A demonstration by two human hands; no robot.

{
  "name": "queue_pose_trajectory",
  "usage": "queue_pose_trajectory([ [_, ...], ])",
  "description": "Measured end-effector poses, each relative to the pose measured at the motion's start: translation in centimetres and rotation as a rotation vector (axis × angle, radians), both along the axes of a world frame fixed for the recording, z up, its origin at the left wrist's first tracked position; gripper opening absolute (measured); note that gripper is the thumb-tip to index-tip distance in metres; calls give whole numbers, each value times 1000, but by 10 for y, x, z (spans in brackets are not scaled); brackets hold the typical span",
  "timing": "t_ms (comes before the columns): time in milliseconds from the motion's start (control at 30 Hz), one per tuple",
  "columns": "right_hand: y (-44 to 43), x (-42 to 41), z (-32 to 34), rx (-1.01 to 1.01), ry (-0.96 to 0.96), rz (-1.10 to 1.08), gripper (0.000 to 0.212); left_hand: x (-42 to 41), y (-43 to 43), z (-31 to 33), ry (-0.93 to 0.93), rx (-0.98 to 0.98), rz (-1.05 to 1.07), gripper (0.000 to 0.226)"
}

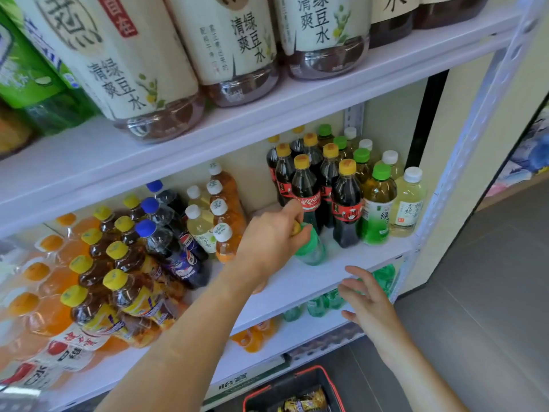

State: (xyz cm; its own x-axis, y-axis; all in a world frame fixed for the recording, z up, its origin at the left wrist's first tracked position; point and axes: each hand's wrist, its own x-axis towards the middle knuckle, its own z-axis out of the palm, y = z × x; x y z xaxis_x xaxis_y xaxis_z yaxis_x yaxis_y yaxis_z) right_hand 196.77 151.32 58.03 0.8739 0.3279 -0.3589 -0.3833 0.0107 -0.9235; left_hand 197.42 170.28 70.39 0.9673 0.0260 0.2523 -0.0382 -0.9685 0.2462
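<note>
**Left hand grips a green bottle on the middle shelf**

Head view: the left arm stretches from the lower left up to the middle shelf [312, 282], forearm straight, with the back of the left hand [271, 242] toward the camera. Its fingers [292, 211] are curled round the top of the green bottle [312, 251]. The bottle leans on the bare stretch of shelf right of the middle, set back from the front edge and just in front of the cola bottles [346, 209].

The right hand [367, 295] is lower, at the shelf's front edge near the right corner. Its fingers are spread, loosely bent and holding nothing. Whether they touch the edge cannot be told. A red-rimmed basket [334, 388] sits on the floor below.
</note>
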Motion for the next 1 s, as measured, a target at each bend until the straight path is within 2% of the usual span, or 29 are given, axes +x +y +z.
queue_pose_trajectory([
  [167, 4, -5, 10, 329, 384, 30, 34, -53, 25, 23, -274, -434, 162, 16],
  [300, 9, -24, 34, 574, 501, 468, 62, -92, 54, 38, -375, -932, 304, 18],
  [400, 26, -49, 63, 679, 439, 722, 62, -113, 73, 44, -383, -1189, 376, 22],
  [467, 42, -68, 78, 695, 479, 696, 61, -125, 86, 45, -371, -1317, 372, 22],
  [533, 56, -88, 87, 715, 537, 580, 61, -138, 94, 43, -322, -1453, 304, 24],
  [633, 71, -117, 95, 803, 591, 444, 58, -163, 96, 32, -142, -1438, 216, 41],
  [700, 76, -131, 100, 890, 599, 431, 54, -176, 91, 23, -5, -1396, 153, 59],
  [767, 79, -144, 103, 962, 578, 448, 52, -181, 85, 17, 83, -1427, 89, 63],
  [867, 79, -158, 106, 996, 534, 469, 52, -179, 70, 18, 50, -1622, 5, 53],
  [1000, 72, -159, 104, 825, 415, 449, 52, -172, 49, 19, -11, -1785, -44, 61],
])
